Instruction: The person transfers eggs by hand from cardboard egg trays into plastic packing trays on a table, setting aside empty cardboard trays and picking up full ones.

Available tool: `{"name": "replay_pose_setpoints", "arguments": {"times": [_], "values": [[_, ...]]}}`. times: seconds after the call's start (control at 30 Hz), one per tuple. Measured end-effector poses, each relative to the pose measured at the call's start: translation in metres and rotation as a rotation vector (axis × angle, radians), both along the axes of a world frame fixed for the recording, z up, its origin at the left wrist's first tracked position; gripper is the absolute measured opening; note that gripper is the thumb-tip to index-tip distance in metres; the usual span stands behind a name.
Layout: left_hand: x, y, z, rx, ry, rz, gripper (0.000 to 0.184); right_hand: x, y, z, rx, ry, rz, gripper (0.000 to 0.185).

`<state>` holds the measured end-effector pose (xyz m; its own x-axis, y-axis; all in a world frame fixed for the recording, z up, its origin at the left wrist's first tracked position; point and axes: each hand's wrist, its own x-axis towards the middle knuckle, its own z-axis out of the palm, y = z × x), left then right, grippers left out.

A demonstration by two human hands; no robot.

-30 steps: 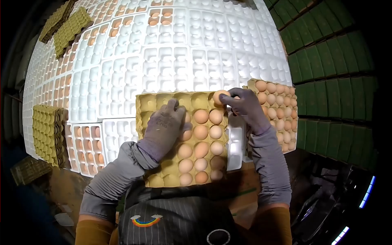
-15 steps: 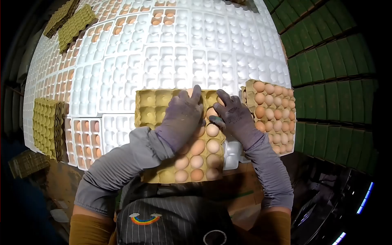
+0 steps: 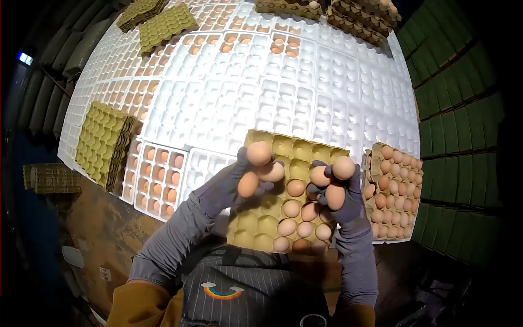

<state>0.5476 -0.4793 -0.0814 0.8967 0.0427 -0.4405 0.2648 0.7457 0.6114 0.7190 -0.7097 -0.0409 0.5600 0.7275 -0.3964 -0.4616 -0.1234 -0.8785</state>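
My left hand [image 3: 231, 177], in a grey glove, is closed around three brown eggs [image 3: 259, 153], palm turned up. Three more eggs [image 3: 343, 168] sit in the closed fingers of my gloved right hand [image 3: 348, 199]. Both hands are raised above a yellowish pulp egg tray [image 3: 255, 222], which lies in front of me. Eggs [image 3: 304, 230] fill cups in its near right part, while the visible cups along its left side and far edge are bare. My hands and the held eggs hide some of the cups.
White plastic egg trays [image 3: 218, 111] cover the table, some holding brown eggs. A full pulp tray [image 3: 393, 191] stands at right. Stacked pulp trays [image 3: 102, 144] are at left, with more trays [image 3: 362, 22] at the far edge. Green boxes [image 3: 457, 125] line the right side.
Both hands have lifted off the tray and turned up, each now showing three eggs. More cups in the tray are bare. My view has shifted left, showing more of the table's far edge.
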Motion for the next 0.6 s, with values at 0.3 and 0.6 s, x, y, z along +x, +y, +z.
{"name": "replay_pose_setpoints", "arguments": {"times": [0.3, 0.6], "values": [[-0.155, 0.148, -0.007, 0.899, 0.327, 0.185, 0.043, -0.087, 0.164, -0.016, -0.083, -0.042, 0.251, 0.049], [-0.161, 0.272, -0.047, 2.175, 0.661, -0.172, 0.03, -0.163, 0.344, -0.101, -0.296, -1.714, 0.428, 0.042]]}}
